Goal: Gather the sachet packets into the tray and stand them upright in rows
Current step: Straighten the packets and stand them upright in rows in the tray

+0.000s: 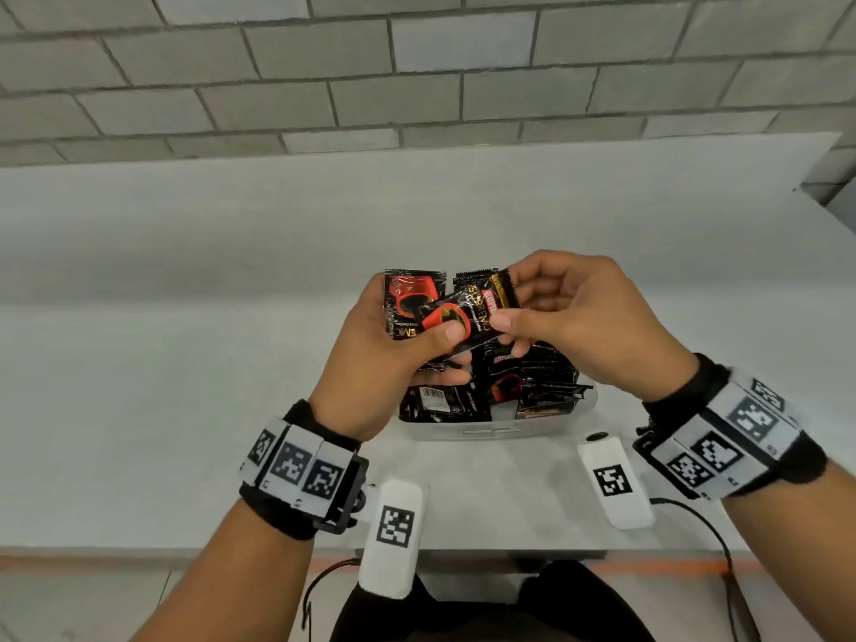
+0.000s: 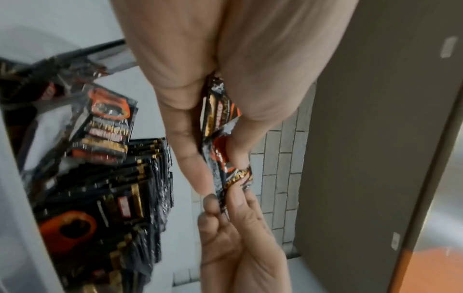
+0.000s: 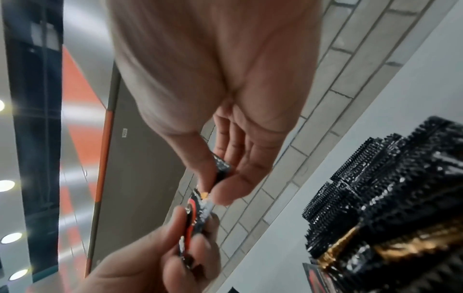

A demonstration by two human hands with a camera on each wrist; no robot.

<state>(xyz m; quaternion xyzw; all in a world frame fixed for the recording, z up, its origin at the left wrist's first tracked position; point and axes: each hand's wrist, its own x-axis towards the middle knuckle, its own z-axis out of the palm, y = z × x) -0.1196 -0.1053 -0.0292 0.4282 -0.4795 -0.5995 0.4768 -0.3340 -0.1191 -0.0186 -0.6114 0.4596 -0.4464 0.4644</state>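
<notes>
In the head view, both hands met just above centre frame over a white tray (image 1: pixel 468 430) on the pale table (image 1: pixel 185 363). The left hand (image 1: pixel 384 359) curled round a small stack of black-and-red coffee sachets, its thumb pressed on the front sachet (image 1: pixel 463 317), which lay tilted across the stack. The right hand (image 1: pixel 583 317) pinched that same sachet's upper right end between thumb and forefinger, the remaining fingers bent above it. Another held sachet (image 1: pixel 410 298) stood behind it against the left palm. Below the hands, more sachets (image 1: pixel 532 382) filled the tray, some standing on edge, some leaning or lying flat.

In the left wrist view, the left hand (image 2: pixel 225 79) filled the upper centre, the sachet (image 2: pixel 220 150) clamped between its thumb and fingers and running down the frame. The right hand (image 2: pixel 238 237) rose from the bottom edge, its fingertips (image 2: pixel 238 196) nipping the sachet's lower end. At the left, the tray's sachets (image 2: pixel 125 188) stood packed in a row.

In the right wrist view, the right hand (image 3: pixel 225 99) hung from the top, thumb and forefinger closed on the sachet (image 3: pixel 200 206) at centre. The left hand (image 3: pixel 162 257) gripped its other end from the lower left. The serrated tops of the tray's sachets (image 3: pixel 388 188) showed at the lower right.
</notes>
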